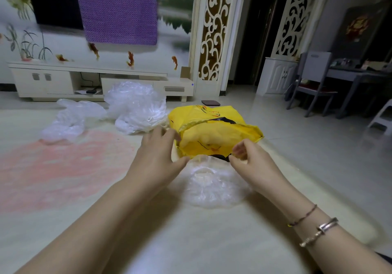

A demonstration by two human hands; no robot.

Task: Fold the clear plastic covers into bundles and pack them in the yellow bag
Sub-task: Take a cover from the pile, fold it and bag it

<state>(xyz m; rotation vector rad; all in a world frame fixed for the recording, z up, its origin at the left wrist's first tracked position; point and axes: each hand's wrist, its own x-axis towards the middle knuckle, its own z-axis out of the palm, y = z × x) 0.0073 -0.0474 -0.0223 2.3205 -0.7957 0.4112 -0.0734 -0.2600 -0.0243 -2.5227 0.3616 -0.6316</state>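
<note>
yellow bag mouth held between left grip and right grip.

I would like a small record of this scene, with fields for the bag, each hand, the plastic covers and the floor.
bag: yellow bag, mouth held open toward the person
left hand: left hand grips the bag's left edge
right hand: right hand pinches the bag's near rim
nearest cover: clear plastic bundle on the floor just below the bag mouth, between the hands
other covers: large crumpled pile and smaller pile, beyond the left hand
floor: pale tiles with a pink patch at left
</note>
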